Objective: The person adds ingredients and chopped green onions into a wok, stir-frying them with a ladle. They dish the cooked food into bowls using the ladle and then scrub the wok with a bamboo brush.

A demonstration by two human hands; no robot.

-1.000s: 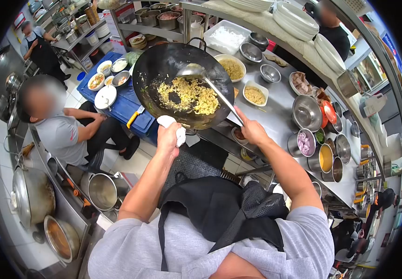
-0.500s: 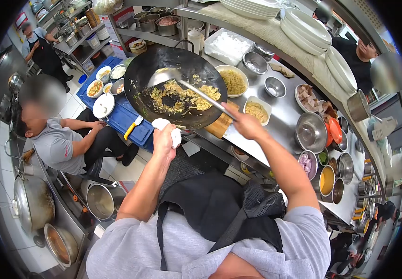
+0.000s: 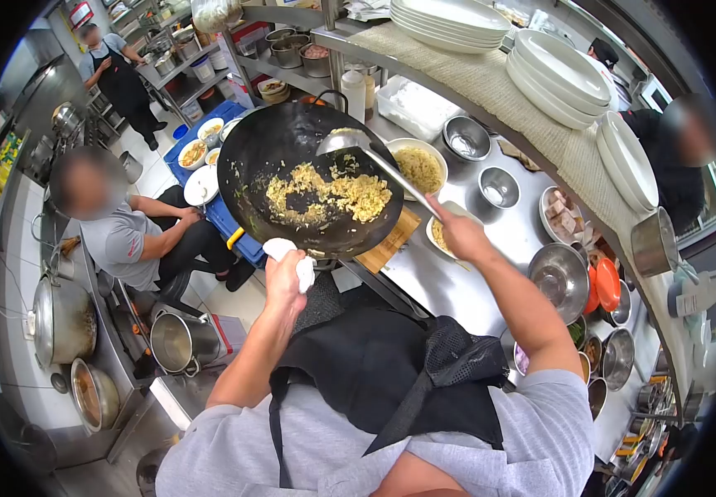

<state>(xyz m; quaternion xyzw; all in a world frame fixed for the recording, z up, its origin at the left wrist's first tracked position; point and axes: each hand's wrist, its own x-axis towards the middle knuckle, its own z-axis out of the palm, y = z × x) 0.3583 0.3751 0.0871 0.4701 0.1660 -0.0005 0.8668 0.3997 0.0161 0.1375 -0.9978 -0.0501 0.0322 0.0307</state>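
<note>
wok (image 3: 308, 178): black, tilted, yellow fried rice inside | ladle (image 3: 343, 142): steel, over rice

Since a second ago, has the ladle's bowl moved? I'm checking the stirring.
Yes. The ladle bowl has lifted off the fried rice toward the wok's far rim; the right hand holds its handle.

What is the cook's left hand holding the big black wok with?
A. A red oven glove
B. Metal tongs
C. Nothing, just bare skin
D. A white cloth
D. The left hand grips a white cloth wrapped around the handle at the near edge of the wok.
</note>
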